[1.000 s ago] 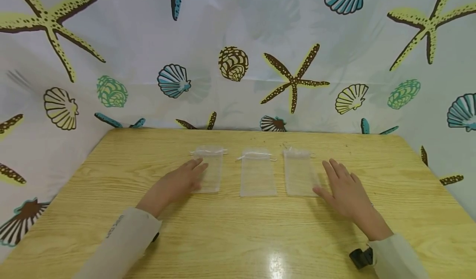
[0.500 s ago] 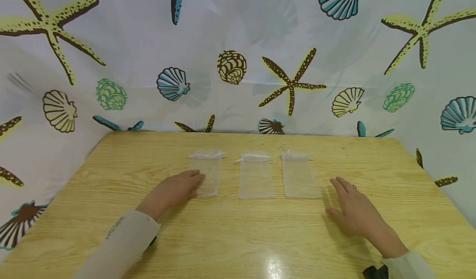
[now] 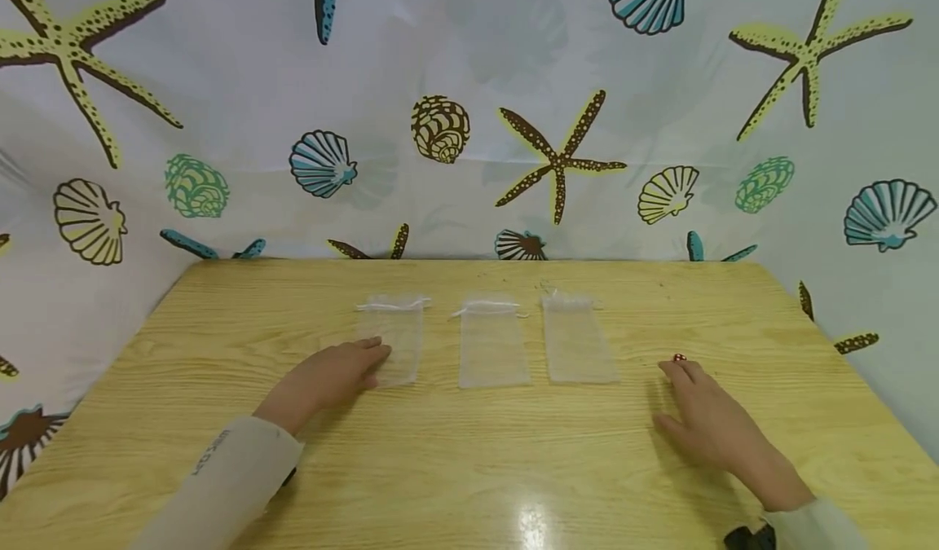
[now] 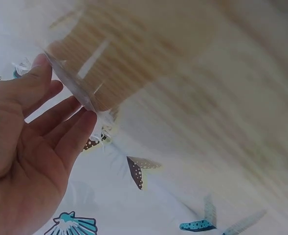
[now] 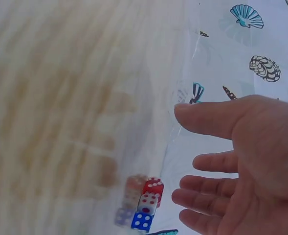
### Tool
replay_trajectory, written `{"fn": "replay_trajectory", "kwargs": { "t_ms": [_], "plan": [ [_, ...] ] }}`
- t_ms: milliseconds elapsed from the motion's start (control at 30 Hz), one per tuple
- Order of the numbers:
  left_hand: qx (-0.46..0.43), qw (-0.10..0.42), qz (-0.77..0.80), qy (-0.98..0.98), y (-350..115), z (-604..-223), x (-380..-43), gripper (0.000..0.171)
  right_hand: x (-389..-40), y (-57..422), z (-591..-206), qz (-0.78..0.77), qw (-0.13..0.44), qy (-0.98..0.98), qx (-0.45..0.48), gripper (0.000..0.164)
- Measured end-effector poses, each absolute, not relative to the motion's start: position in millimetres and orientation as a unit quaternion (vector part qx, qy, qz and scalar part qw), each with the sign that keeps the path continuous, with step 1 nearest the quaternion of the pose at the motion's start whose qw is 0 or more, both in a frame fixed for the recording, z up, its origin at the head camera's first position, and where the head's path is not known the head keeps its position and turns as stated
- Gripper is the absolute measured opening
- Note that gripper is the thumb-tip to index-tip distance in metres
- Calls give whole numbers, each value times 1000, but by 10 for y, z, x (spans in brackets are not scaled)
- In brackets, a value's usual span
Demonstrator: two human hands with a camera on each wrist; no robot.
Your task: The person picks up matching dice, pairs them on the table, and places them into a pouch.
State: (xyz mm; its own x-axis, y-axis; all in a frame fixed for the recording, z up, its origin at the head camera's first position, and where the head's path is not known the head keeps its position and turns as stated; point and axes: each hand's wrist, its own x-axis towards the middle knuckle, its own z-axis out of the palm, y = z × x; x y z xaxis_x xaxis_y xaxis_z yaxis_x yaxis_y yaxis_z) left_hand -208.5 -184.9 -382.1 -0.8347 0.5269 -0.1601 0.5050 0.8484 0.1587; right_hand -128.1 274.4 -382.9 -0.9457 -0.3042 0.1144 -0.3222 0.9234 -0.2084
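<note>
Three sheer white drawstring pouches lie flat in a row on the wooden table in the head view: a left pouch (image 3: 402,346), a middle pouch (image 3: 494,346) and a right pouch (image 3: 579,342). My left hand (image 3: 323,380) rests its fingertips on the left pouch's near left part, fingers relaxed. Off to the right of the pouches, my right hand (image 3: 715,420) hovers with fingers extended, holding nothing. Just past its fingertips a red die (image 3: 680,358) shows. In the right wrist view the red die (image 5: 154,186), a white die (image 5: 148,202) and a blue die (image 5: 142,222) sit together, apart from the fingers.
The wood-grain table (image 3: 440,468) runs back to a white curtain (image 3: 411,61) printed with starfish and shells, which also closes in both sides. A black strap (image 3: 750,538) shows at the right sleeve.
My right hand has moved away from the right pouch, rightward and closer to me, and the red die now shows by its fingertips. My left hand stays at the left pouch, fingers slightly lower.
</note>
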Motion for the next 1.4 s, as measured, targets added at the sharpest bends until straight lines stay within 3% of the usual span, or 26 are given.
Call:
{"fn": "replay_trajectory", "kwargs": {
  "t_ms": [233, 600, 1133, 1400],
  "plan": [
    [273, 98, 53, 955, -1861, -3776, -2076, 48, -1299, 2822, -3862, 120, 36, -981, 147, 58],
    [264, 95, 48, 959, -1939, -3711, -2066, 49, -1400, 2971, -3812, 131, 22, -982, 136, 33],
    [263, 110, 66, 956, -1926, -3760, -2057, 49, -1432, 3181, -3803, 159, -22, -984, 76, 26],
    [270, 117, 72, 953, -1868, -3761, -2041, 48, -1420, 3241, -3865, 153, -17, -985, 76, 22]
  ]
}}
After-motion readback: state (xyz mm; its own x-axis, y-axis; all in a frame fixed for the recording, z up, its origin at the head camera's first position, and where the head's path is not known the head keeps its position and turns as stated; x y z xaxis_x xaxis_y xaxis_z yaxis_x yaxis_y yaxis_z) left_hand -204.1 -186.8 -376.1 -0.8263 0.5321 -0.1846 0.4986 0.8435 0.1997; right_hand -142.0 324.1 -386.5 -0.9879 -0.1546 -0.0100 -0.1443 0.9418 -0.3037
